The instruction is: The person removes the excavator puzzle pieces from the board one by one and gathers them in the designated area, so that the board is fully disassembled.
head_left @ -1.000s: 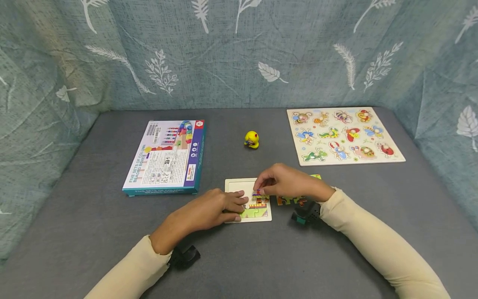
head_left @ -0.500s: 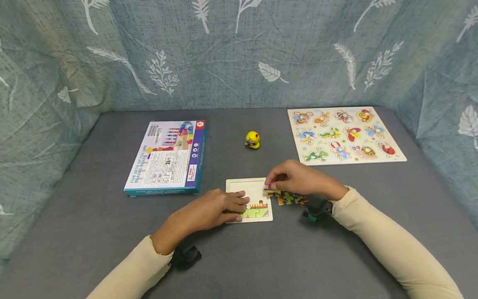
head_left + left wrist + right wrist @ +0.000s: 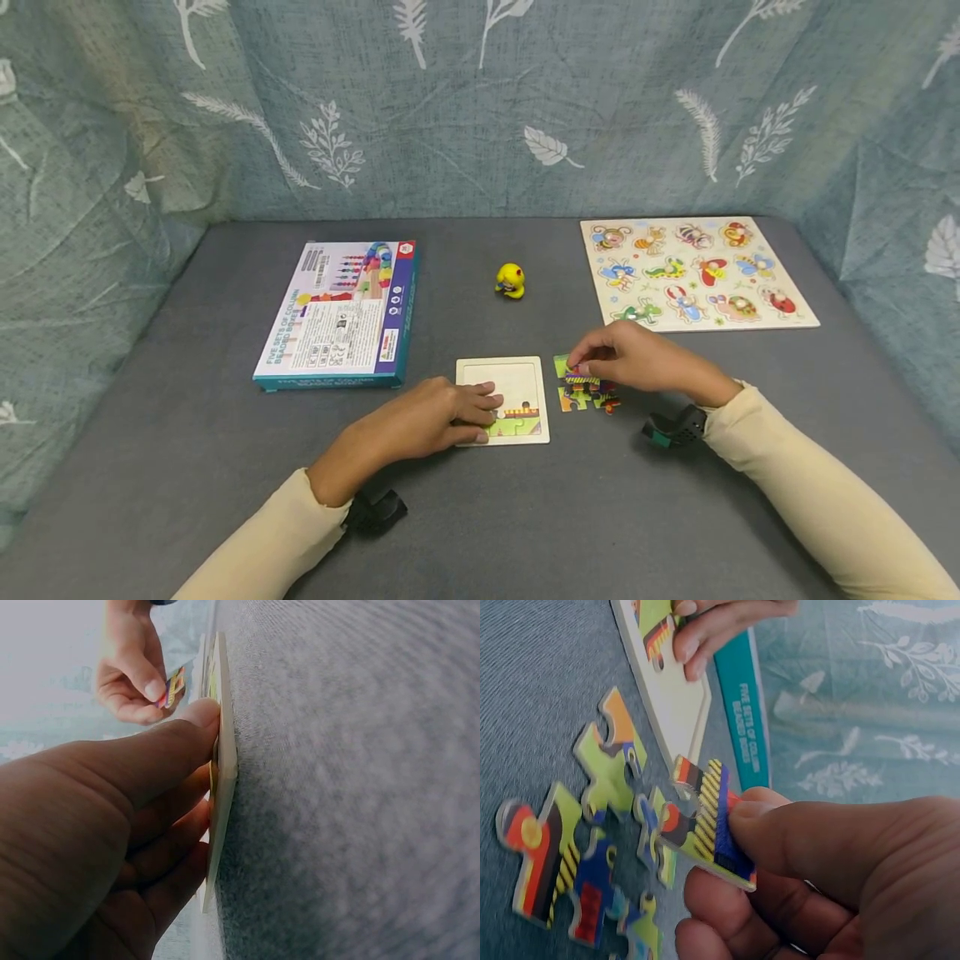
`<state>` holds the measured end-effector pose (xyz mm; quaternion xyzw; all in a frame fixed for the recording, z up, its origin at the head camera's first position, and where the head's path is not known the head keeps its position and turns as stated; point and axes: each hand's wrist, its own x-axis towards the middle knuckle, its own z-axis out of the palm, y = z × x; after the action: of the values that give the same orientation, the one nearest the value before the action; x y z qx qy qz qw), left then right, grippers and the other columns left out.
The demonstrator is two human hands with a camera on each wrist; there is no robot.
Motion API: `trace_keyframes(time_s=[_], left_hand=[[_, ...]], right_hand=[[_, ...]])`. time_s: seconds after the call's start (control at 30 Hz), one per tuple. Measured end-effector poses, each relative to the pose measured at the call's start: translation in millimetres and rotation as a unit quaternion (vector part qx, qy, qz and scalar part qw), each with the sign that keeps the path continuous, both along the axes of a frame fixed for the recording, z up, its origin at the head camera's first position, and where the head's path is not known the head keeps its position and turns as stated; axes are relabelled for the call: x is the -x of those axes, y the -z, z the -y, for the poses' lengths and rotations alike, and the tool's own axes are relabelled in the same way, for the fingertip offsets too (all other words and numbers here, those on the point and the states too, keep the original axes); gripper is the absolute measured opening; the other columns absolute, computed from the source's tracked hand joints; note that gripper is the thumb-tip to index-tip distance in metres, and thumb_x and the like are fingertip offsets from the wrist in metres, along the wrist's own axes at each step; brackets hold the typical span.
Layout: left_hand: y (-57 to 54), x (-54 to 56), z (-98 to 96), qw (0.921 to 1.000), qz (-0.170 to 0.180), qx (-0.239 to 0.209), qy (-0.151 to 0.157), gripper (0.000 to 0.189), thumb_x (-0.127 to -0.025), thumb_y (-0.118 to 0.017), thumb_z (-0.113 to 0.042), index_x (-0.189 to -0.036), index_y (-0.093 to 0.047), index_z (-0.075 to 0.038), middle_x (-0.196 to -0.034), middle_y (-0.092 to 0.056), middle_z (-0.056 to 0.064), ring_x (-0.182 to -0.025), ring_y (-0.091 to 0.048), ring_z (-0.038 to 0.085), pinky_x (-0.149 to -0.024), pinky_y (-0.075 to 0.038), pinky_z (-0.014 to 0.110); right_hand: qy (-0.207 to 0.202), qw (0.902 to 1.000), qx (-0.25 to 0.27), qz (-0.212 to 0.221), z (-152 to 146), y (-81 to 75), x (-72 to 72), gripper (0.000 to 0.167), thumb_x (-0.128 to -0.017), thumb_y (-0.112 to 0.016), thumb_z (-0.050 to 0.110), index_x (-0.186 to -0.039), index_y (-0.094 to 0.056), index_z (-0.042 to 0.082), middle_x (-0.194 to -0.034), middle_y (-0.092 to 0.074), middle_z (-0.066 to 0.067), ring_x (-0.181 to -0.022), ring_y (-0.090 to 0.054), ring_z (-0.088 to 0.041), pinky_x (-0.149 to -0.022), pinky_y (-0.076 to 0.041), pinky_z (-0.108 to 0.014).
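My left hand (image 3: 431, 419) rests with its fingers over the left part of a small wooden puzzle tray (image 3: 498, 364). In the left wrist view the thumb lies along the tray's edge (image 3: 223, 772). Fitted pieces (image 3: 513, 427) with green and red print fill the tray's near part. My right hand (image 3: 630, 358) pinches a jigsaw piece (image 3: 709, 817) between thumb and fingers; it has yellow-black stripes and a blue band. Below it, several loose jigsaw pieces (image 3: 604, 769) lie on the table, just right of the tray.
A boxed bead set (image 3: 333, 317) lies at the left. A small yellow toy (image 3: 511, 281) stands behind the tray. At the back right is a wooden insect puzzle board (image 3: 693, 271). A leaf-patterned curtain (image 3: 450, 108) hangs behind the grey table (image 3: 495, 525).
My right hand has moved right, carrying the jigsaw piece from above the tray to over the loose pieces. The left hand has stayed on the tray.
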<state>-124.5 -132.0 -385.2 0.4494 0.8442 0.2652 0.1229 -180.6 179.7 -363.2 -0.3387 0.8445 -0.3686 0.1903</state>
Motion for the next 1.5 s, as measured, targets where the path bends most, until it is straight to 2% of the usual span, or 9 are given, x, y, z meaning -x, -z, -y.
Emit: trace_keyframes(time_s=[0.1, 0.2, 0.6, 0.9, 1.37, 1.5], left_hand=[[0.0, -0.6, 0.7, 1.0, 0.004, 0.003, -0.003, 0.031, -0.092, -0.069, -0.018, -0.12, -0.07, -0.005, -0.132, -0.058, 0.008, -0.13, -0.047, 0.021, -0.102, -0.042, 0.043], [-0.2, -1.0, 0.6, 1.0, 0.006, 0.004, -0.005, 0.031, -0.092, -0.069, -0.018, -0.12, -0.07, -0.005, -0.133, -0.058, 0.007, -0.13, -0.047, 0.021, -0.102, -0.042, 0.044], [-1.2, -1.8, -0.3, 0.9999, 0.008, 0.006, -0.008, 0.032, -0.092, -0.069, -0.019, -0.121, -0.069, -0.006, -0.133, -0.058, 0.006, -0.13, -0.046, 0.02, -0.103, -0.041, 0.042], [-0.7, -2.3, -0.4, 0.9999, 0.009, 0.004, -0.011, 0.031, -0.092, -0.069, -0.019, -0.12, -0.07, -0.007, -0.132, -0.058, 0.005, -0.13, -0.046, 0.018, -0.103, -0.042, 0.04], [-0.9, -1.3, -0.3, 0.9996, 0.022, 0.012, -0.014, 0.032, -0.092, -0.069, -0.02, -0.121, -0.069, -0.007, -0.133, -0.057, 0.005, -0.131, -0.045, 0.017, -0.104, -0.04, 0.04], [-1.0, -1.2, -0.9, 0.9998, 0.015, 0.006, -0.012, 0.032, -0.092, -0.069, -0.02, -0.121, -0.07, -0.006, -0.133, -0.058, 0.006, -0.131, -0.046, 0.019, -0.103, -0.041, 0.041]], right_hand=[[0.004, 1.0, 0.002, 0.002, -4.0, 0.0, -0.2, 0.01, -0.092, -0.064, 0.001, -0.098, -0.073, 0.003, -0.095, -0.071, -0.002, -0.084, -0.064, -0.012, -0.076, -0.053, -0.03], [0.011, 0.9999, 0.002, 0.007, -8.1, 0.0, -0.3, 0.011, -0.093, -0.064, 0.001, -0.099, -0.073, 0.002, -0.096, -0.072, -0.002, -0.085, -0.065, -0.013, -0.076, -0.053, -0.03], [0.023, 0.9996, -0.012, -0.01, -24.7, -2.9, -0.2, 0.011, -0.091, -0.064, -0.001, -0.096, -0.073, 0.004, -0.091, -0.071, 0.001, -0.081, -0.063, -0.012, -0.069, -0.052, -0.028], [0.035, 0.999, -0.019, 0.02, -35.8, -5.0, -2.6, 0.011, -0.092, -0.062, -0.001, -0.096, -0.072, 0.002, -0.091, -0.071, -0.001, -0.075, -0.059, -0.008, -0.064, -0.048, -0.025], [0.01, 0.9987, -0.016, 0.048, -48.6, -1.8, -5.1, 0.012, -0.091, -0.063, -0.002, -0.098, -0.072, 0.001, -0.094, -0.071, -0.004, -0.071, -0.057, -0.007, -0.061, -0.049, -0.025], [0.005, 0.9982, -0.016, 0.057, -51.5, -0.1, -4.5, 0.012, -0.091, -0.063, -0.003, -0.098, -0.072, 0.0, -0.094, -0.071, -0.005, -0.073, -0.059, -0.007, -0.062, -0.051, -0.026]])
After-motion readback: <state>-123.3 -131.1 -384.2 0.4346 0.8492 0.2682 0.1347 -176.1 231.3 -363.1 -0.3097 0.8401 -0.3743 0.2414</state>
